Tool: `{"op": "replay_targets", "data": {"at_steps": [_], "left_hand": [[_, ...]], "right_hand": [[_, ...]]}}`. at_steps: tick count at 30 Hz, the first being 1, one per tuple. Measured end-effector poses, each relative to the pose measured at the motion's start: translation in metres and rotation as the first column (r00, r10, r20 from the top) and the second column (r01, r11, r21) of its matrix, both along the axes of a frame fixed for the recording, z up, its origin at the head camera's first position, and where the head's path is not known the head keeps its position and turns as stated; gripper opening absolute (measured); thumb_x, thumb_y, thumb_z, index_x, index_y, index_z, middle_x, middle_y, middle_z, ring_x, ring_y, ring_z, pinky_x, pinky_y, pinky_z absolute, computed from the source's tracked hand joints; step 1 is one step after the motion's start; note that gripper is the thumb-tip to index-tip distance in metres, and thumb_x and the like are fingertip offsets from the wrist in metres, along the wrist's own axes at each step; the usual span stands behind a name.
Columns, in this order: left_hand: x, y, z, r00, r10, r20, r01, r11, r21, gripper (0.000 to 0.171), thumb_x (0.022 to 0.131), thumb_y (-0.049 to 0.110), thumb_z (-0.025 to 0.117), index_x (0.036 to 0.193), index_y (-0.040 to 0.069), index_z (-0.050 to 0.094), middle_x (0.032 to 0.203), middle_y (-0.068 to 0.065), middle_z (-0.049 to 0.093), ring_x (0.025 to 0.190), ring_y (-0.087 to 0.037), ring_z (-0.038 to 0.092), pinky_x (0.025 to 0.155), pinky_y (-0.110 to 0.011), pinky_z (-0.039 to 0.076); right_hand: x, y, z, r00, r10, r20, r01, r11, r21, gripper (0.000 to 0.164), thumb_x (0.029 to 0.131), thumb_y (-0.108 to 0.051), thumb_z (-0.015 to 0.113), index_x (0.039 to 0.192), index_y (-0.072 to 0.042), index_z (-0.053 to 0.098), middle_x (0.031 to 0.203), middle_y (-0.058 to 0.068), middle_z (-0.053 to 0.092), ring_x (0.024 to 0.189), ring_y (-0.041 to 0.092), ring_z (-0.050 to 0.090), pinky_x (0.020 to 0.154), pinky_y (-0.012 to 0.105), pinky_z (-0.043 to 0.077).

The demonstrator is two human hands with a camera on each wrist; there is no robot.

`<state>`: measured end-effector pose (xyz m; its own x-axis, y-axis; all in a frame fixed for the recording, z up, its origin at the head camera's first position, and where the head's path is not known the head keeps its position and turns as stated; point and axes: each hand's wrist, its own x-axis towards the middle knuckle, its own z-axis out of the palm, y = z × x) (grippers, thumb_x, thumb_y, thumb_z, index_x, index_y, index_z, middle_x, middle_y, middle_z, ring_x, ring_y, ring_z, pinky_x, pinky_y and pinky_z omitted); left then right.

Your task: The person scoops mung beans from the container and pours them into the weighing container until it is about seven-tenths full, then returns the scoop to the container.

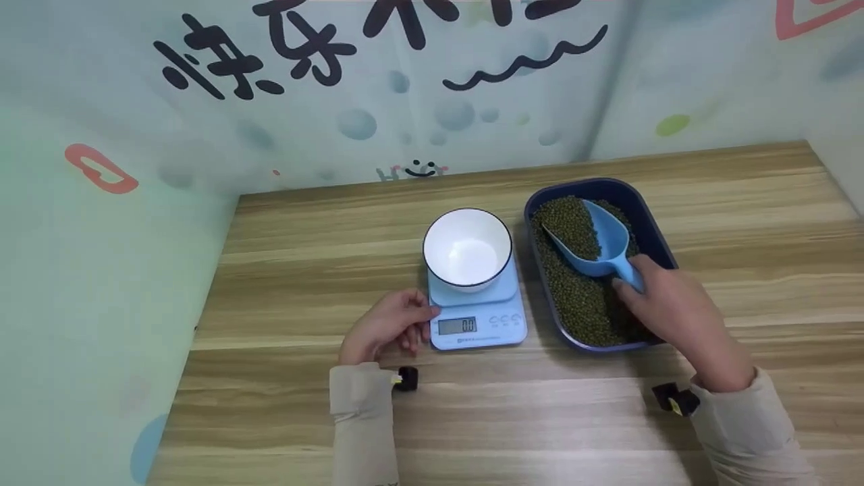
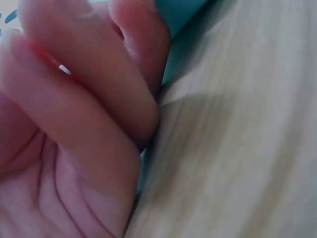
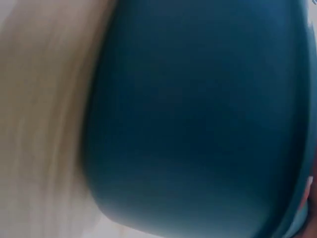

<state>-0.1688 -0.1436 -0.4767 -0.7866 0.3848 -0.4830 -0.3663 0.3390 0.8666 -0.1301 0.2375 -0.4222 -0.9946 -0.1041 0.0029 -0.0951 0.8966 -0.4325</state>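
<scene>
Light-blue, the scoop [image 1: 611,233] is gripped by its handle [image 1: 628,273] in the right hand [image 1: 671,300], part-filled with green beans [image 1: 570,223], within the navy tub [image 1: 649,233]. The left hand [image 1: 391,320], fingers loosely curled, touches the scale's [image 1: 484,329] left edge, perhaps steadying it; the white bowl [image 1: 468,246] sits on top, presumably for weighing.
</scene>
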Motion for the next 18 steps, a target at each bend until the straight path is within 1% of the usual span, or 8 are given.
{"op": "replay_targets", "data": {"at_steps": [4, 8, 18], "left_hand": [[0.0004, -0.002, 0.001, 1.0, 0.001, 0.006, -0.001, 1.0, -0.003, 0.025, 0.087, 0.027, 0.063, 0.094, 0.005, 0.052, 0.067, -0.008, 0.061, 0.042, -0.012, 0.051, 0.039, -0.021, 0.041], [0.0009, -0.0031, 0.0017, 1.0, 0.0, 0.004, 0.0, 1.0, 0.012, 0.025, 0.087, 0.028, 0.063, 0.094, 0.005, 0.053, 0.067, -0.008, 0.06, 0.042, -0.011, 0.051, 0.041, -0.021, 0.042], [0.0012, -0.002, 0.0015, 1.0, 0.004, 0.013, -0.004, 1.0, -0.006, 0.027, 0.086, 0.03, 0.065, 0.095, 0.007, 0.053, 0.069, -0.007, 0.061, 0.043, -0.012, 0.051, 0.041, -0.021, 0.042]], "right_hand": [[-0.0004, -0.004, -0.0033, 0.999, -0.024, -0.036, 0.024, 1.0, 0.003, 0.027, 0.091, -0.024, 0.054, 0.102, 0.0, 0.053, 0.061, 0.007, 0.048, 0.05, 0.02, 0.045, 0.041, 0.029, 0.033], [0.0003, -0.0053, -0.0065, 0.996, -0.034, -0.081, 0.034, 0.999, 0.008, 0.027, 0.089, -0.022, 0.055, 0.102, 0.002, 0.054, 0.06, 0.008, 0.049, 0.048, 0.02, 0.045, 0.041, 0.029, 0.033], [0.0008, -0.0034, -0.0093, 0.994, -0.039, -0.099, 0.04, 0.999, 0.008, 0.024, 0.089, -0.021, 0.054, 0.095, 0.002, 0.053, 0.059, 0.009, 0.048, 0.047, 0.02, 0.045, 0.039, 0.029, 0.033]]}}
